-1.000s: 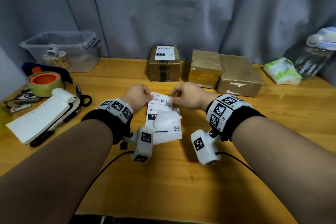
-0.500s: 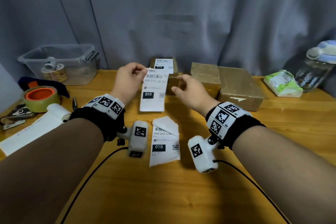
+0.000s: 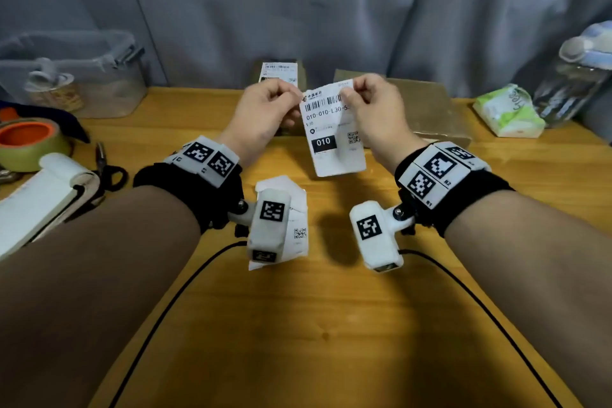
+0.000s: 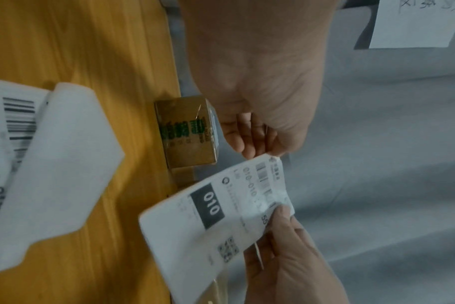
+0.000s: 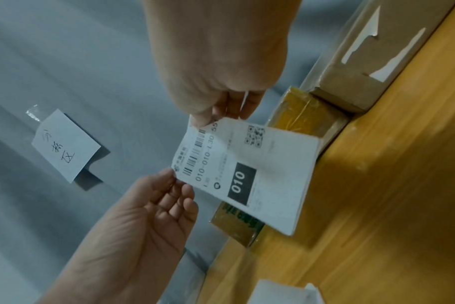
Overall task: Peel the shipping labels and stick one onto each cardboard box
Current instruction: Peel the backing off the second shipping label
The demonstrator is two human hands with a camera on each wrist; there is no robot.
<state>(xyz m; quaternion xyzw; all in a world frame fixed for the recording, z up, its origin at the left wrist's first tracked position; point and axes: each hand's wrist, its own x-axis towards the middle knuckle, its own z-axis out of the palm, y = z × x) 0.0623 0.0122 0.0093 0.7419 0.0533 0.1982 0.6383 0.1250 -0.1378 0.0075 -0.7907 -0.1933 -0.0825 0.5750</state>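
Holding a label (image 3: pixel 334 129) up over the bench (image 3: pixel 314 325), the left hand (image 3: pixel 265 116) pinches its top-left corner and the right hand (image 3: pixel 374 109) its top-right, fingers clamped, wrists raised. Peeling looks just begun; next, the backing must part cleanly before the label goes onto a bare box (image 3: pixel 427 106) behind.

Head view: even, moderately bright light from overhead; soft shadows on the counter (image 3: pixel 331 325) below the fingers. Edges bow and soften. Both wrist views dim, bluish, motion-blurred around the fingers.
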